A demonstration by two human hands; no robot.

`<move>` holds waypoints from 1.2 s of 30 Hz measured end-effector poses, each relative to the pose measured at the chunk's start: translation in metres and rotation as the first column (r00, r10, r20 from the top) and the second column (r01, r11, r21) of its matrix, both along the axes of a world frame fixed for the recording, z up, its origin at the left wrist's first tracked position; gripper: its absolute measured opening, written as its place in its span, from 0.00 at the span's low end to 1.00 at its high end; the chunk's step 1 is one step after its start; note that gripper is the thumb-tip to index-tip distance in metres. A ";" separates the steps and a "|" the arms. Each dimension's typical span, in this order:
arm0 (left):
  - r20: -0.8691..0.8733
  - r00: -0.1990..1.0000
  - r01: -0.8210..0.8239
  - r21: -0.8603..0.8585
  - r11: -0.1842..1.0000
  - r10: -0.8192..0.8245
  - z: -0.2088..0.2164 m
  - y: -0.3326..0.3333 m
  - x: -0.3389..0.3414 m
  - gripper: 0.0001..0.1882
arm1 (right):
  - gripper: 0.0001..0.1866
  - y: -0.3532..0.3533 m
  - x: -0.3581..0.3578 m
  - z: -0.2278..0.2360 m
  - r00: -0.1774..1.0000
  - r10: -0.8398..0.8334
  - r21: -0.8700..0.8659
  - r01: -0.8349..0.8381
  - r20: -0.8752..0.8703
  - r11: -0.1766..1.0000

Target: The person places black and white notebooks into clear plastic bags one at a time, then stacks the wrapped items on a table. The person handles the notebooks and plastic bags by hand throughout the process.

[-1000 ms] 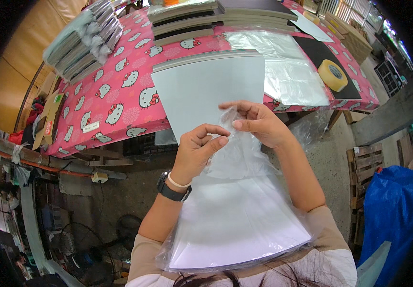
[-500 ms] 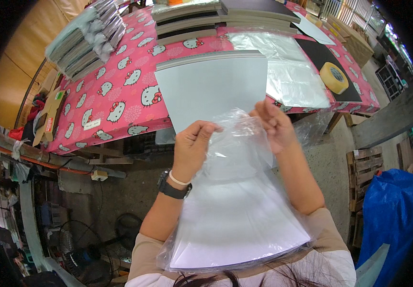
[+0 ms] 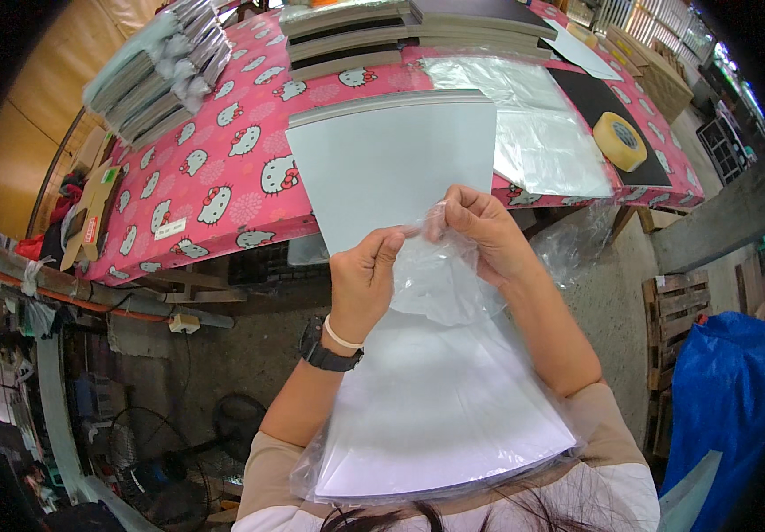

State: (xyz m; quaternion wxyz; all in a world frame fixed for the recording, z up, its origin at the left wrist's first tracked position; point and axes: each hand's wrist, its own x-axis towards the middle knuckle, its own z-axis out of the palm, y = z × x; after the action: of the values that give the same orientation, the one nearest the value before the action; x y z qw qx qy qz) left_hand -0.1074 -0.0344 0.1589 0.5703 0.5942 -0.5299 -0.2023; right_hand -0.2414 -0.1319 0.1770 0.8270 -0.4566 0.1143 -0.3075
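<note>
A clear plastic bag [image 3: 435,297] holding a stack of white sheets [image 3: 440,417] leans from the table's edge down against my body. My left hand [image 3: 363,277], with a dark watch on its wrist, pinches the left side of the bag's upper end. Close beside it, my right hand [image 3: 486,232] is closed on the gathered, crumpled plastic at the same end. Just beyond my hands lies a thick stack of pale sheets [image 3: 396,160], its near part hidden by them and the bag.
The table has a pink patterned cloth [image 3: 214,199]. Flat clear plastic bags [image 3: 542,133] lie right of the pale stack, with a tape roll [image 3: 620,142] on a black sheet [image 3: 577,89]. Wrapped bundles [image 3: 156,80] stand far left, board stacks [image 3: 347,40] behind. A blue tarp [image 3: 724,408] hangs right.
My right hand has moved left and inward, close to my left hand, and has closed on the plastic. The bag's top is bunched between the hands; the stack inside stays in place.
</note>
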 end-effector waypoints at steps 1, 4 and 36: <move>0.009 1.000 -0.009 -0.028 1.000 0.009 -0.001 0.000 -0.001 0.18 | 0.11 0.001 -0.001 -0.003 0.999 0.053 0.032 -0.053 -0.008 0.998; -0.164 0.986 -0.031 -0.003 1.000 0.030 0.006 0.001 0.001 0.16 | 0.11 0.000 -0.006 -0.002 0.960 0.207 -0.040 -0.218 -0.189 0.975; -0.763 -0.197 -0.113 -0.606 0.788 -0.615 0.022 0.032 0.052 0.20 | 0.20 -0.006 -0.039 -0.021 0.614 0.786 -0.580 -0.616 0.069 0.533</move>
State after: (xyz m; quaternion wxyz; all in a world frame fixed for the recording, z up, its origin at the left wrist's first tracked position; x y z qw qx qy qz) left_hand -0.0552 -0.0022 0.1813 0.8292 -0.0566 -0.0631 -0.5526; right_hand -0.2802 -0.1375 0.1564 0.7367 -0.6037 -0.3030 -0.0315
